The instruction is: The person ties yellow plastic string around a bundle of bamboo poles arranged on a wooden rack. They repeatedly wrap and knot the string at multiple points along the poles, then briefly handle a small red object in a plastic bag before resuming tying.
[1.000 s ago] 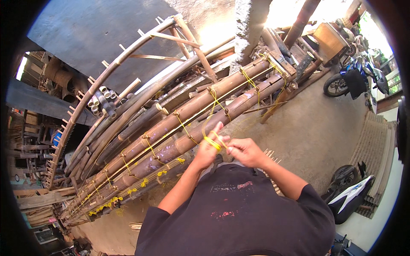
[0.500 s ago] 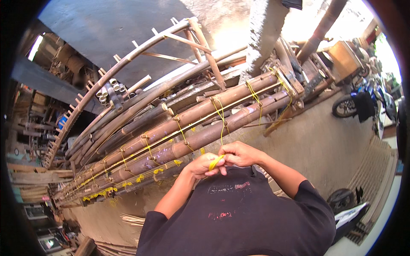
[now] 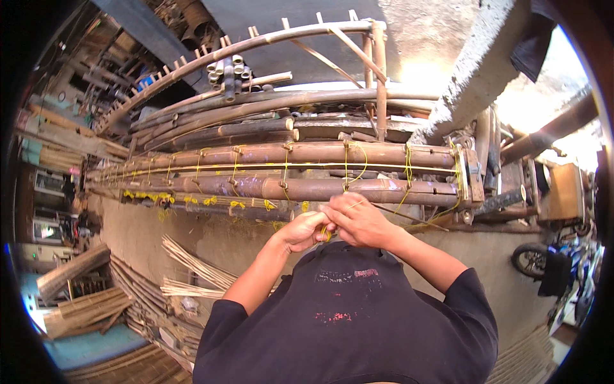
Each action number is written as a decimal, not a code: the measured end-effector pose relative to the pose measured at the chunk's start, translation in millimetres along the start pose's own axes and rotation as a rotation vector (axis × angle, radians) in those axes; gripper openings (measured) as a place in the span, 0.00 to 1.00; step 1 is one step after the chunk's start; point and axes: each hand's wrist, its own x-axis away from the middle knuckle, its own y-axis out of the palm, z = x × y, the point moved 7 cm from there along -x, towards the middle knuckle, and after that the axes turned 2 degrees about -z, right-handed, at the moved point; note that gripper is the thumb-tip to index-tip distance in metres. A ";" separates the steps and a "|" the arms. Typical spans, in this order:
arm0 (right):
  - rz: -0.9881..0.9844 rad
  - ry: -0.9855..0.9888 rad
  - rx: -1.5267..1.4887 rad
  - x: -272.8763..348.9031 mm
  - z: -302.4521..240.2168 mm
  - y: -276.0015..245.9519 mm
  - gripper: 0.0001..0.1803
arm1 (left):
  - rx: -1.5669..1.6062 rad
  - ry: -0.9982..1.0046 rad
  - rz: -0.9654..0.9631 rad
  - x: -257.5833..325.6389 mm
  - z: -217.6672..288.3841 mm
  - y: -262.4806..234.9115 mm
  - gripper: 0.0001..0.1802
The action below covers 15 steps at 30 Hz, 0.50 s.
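My left hand (image 3: 303, 232) is closed on a small hank of yellow cord (image 3: 327, 235), mostly hidden by the fingers. My right hand (image 3: 359, 223) overlaps its fingertips, pinched on the cord, with a thin strand across the back of the hand. Both hands are in front of my chest, just short of the near bamboo pole (image 3: 371, 185). Beyond it lies the far bamboo pole (image 3: 313, 152), parallel to it. Yellow cord ties both poles at intervals, and a loose loop (image 3: 366, 163) of cord curves between them just beyond my right hand.
Small yellow cord bundles (image 3: 236, 205) hang along the near side of the frame. Split bamboo strips (image 3: 204, 269) lie on the floor at left. Stacked poles (image 3: 256, 105) and an arched bamboo rack (image 3: 281, 33) stand behind. A motorbike (image 3: 543, 262) is parked at right.
My view has turned, so the poles now run nearly level. My right hand has shifted over the left fingertips, covering more of the yellow hank. A loose loop now shows between the poles.
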 end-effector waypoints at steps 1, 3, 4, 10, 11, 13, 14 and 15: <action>-0.091 0.009 -0.012 5.6 6.6 10.4 0.19 | -0.014 -0.004 -0.023 2.4 1.0 4.0 0.11; -0.269 0.031 -0.025 16.9 20.4 25.3 0.14 | -0.047 -0.015 -0.071 5.9 3.9 13.5 0.12; -0.201 0.078 -0.122 12.2 24.0 18.3 0.10 | 0.041 0.099 0.065 5.0 6.5 4.0 0.14; -0.010 0.740 -0.838 12.7 60.0 40.6 0.13 | 0.060 0.504 0.155 2.2 17.0 20.1 0.23; 0.058 0.732 -0.937 8.5 57.6 41.7 0.15 | 0.042 0.543 0.137 -9.8 13.6 22.1 0.22; 0.012 0.738 -0.940 13.4 62.5 58.4 0.17 | 0.123 0.700 0.216 -22.2 17.6 25.4 0.20; -0.029 0.750 -0.937 15.3 64.1 62.6 0.17 | 0.106 0.739 0.216 -25.5 20.9 25.8 0.19; -0.068 0.764 -0.934 17.5 65.3 65.6 0.17 | 0.088 0.776 0.214 -29.0 23.0 23.6 0.17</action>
